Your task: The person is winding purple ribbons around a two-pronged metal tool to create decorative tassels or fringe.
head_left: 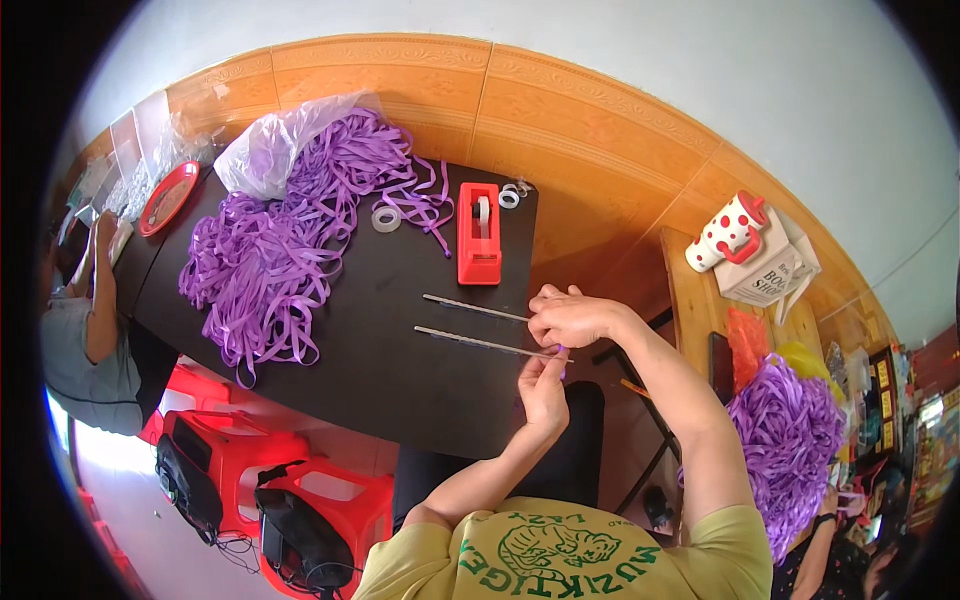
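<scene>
My left hand [545,385] and my right hand [568,318] meet at the right edge of a black table [400,370]. Both pinch the near ends of thin metal rods [478,342] that stick out leftward over the table, and a bit of purple ribbon [562,352] shows between my fingers. A second rod [470,306] lies just above the first. A large heap of purple ribbons [290,235] covers the table's far left part.
A red tape dispenser [479,233] and clear tape rolls [386,217] sit on the table. A plastic bag [270,150] and a red plate [168,197] lie at the far left. Another person [85,330] sits left. Red stools [300,480] stand below. More purple ribbon [790,440] is piled at right.
</scene>
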Motion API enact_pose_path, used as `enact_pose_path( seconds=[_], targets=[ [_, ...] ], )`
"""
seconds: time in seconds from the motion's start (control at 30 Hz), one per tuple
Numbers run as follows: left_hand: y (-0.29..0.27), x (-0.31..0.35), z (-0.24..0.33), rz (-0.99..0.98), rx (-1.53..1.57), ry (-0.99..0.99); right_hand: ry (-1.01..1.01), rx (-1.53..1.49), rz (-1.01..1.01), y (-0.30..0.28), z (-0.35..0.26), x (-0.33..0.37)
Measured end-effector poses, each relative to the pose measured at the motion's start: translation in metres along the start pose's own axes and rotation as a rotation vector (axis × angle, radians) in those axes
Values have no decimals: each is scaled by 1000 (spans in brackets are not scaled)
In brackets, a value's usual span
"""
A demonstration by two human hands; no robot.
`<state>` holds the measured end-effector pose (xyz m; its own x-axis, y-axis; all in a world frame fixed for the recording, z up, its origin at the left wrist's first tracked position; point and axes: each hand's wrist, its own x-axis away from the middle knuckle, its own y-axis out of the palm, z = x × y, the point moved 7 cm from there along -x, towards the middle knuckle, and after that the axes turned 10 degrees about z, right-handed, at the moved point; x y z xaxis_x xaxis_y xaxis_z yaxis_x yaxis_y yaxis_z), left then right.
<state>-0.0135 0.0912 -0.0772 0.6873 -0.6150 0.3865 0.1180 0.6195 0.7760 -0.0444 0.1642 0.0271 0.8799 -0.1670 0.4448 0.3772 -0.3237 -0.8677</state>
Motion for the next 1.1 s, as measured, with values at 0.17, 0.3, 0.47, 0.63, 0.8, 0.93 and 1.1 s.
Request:
enact_pose_path(
  seconds=[0.17, 0.3, 0.47, 0.63, 0.8, 0.93, 1.1],
  targets=[
    [3, 2, 2, 9, -10, 22, -54, -74, 94, 1, 7, 7],
    [0, -1, 0, 12, -30, 15, -135, -193, 220, 4, 15, 15],
    [1, -1, 0, 3, -47, 12, -209, -414, 404, 11, 36, 29],
    [8, 5, 7, -8, -25, -17, -281, -817, 602, 23, 52, 44],
    [5, 1, 5, -25, -45, -4, -320, -1057, 637, 41, 64, 45],
    [7, 2, 6, -40, -50, 29, -335, -1255, 624, 54, 74, 42],
    [7, 3, 6, -32, -91, 25, -275, -1398, 694, 75, 89, 50]
  ],
)
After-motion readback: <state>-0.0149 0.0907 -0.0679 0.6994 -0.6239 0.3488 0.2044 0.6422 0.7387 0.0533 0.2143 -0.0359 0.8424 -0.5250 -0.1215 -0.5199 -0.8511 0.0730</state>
